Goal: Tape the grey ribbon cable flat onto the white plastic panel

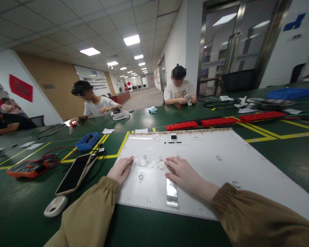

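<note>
The step in hand looks to be work on the clear strip (pixel 145 163) that runs across the white panel (pixel 203 147) — your left hand (pixel 121 169) is at its left end, your right hand (pixel 184 173) by its right end. Your right fingers are spread apart with the thumb away from them, clamped on nothing that shows; whether your left fingertips pinch the strip or only rest by it, I cannot tell. By my judgement, the next move calls for light, level fingertips, and for care that the right hand does not drag the silver ribbon (pixel 172 192) just below it. The panel lies flat on the green table (pixel 154 223) in front of you, stretching well out to your right, with the phone (pixel 73 175) off to its left. It is broad and pale, with a brownish far edge, a small black patch (pixel 173 137) near that edge and a few grey round marks on its face. The strip looks see-through and slightly wrinkled — the ribbon, by contrast, is shiny and runs toward the panel's near edge.
</note>
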A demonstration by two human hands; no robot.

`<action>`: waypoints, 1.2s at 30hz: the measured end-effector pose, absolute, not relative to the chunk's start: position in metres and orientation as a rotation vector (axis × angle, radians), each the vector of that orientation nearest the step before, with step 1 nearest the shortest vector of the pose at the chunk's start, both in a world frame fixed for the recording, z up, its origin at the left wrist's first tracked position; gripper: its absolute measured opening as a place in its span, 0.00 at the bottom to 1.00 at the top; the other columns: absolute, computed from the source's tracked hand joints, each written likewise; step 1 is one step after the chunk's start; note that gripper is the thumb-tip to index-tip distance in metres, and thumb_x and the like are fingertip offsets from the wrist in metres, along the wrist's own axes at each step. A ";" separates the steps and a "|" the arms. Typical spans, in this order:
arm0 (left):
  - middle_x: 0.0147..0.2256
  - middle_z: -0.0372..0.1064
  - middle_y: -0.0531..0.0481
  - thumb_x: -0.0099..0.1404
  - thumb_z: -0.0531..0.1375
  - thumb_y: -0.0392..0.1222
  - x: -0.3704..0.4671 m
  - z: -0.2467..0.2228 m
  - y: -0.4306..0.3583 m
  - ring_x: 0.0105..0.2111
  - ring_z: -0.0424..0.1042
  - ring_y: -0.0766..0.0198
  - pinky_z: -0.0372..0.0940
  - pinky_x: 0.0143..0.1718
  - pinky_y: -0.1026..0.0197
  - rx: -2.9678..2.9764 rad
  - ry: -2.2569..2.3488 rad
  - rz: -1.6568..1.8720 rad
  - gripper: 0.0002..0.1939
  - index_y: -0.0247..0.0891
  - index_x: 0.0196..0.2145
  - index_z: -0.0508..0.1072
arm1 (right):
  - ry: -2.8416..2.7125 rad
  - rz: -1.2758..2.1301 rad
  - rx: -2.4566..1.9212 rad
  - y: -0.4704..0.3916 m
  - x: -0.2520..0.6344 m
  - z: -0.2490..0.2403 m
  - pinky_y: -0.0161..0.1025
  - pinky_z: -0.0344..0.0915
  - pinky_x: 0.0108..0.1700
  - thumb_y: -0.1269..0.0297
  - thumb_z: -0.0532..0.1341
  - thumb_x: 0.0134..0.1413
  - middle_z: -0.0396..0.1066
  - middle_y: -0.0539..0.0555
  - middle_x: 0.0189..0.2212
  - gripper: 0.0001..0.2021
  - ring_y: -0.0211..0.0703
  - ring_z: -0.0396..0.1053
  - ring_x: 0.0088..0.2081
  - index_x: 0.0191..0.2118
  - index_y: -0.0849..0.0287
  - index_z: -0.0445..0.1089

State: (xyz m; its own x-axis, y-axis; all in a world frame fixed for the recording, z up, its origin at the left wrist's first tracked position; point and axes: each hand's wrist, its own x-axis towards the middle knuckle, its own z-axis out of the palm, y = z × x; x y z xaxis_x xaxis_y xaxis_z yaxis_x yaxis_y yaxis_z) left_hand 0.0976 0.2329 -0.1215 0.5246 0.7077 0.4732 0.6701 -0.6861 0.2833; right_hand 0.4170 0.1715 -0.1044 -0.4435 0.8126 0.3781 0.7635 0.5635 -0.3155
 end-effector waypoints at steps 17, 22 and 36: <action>0.47 0.69 0.43 0.67 0.48 0.38 0.100 -0.125 0.236 0.48 0.68 0.58 0.64 0.51 0.53 2.701 1.163 0.874 0.15 0.38 0.46 0.71 | -2.273 0.118 -1.011 0.164 0.414 -0.091 0.45 0.56 0.50 0.73 0.54 0.57 0.71 0.52 0.35 0.08 0.42 0.64 0.41 0.34 0.59 0.71; 0.46 0.69 0.43 0.67 0.47 0.37 0.101 -0.126 0.237 0.47 0.68 0.58 0.65 0.50 0.53 2.725 1.148 0.894 0.16 0.39 0.45 0.71 | -2.323 0.148 -0.970 0.164 0.414 -0.092 0.45 0.58 0.46 0.76 0.54 0.55 0.71 0.53 0.33 0.10 0.42 0.64 0.39 0.31 0.59 0.70; 0.47 0.69 0.42 0.67 0.48 0.37 0.100 -0.126 0.236 0.48 0.67 0.57 0.64 0.51 0.51 2.729 1.148 0.862 0.15 0.38 0.46 0.71 | -2.409 0.176 -0.977 0.164 0.414 -0.091 0.39 0.63 0.43 0.72 0.55 0.57 0.72 0.55 0.34 0.09 0.42 0.67 0.38 0.34 0.60 0.72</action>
State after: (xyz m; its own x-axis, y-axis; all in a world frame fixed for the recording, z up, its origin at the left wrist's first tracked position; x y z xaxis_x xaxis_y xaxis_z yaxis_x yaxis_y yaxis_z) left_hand 0.0997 0.2358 -0.1260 0.5668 0.6749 0.4724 0.6424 -0.7211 0.2594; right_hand 0.4136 0.1645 -0.0906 -0.5981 0.6791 0.4255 0.6099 0.7302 -0.3080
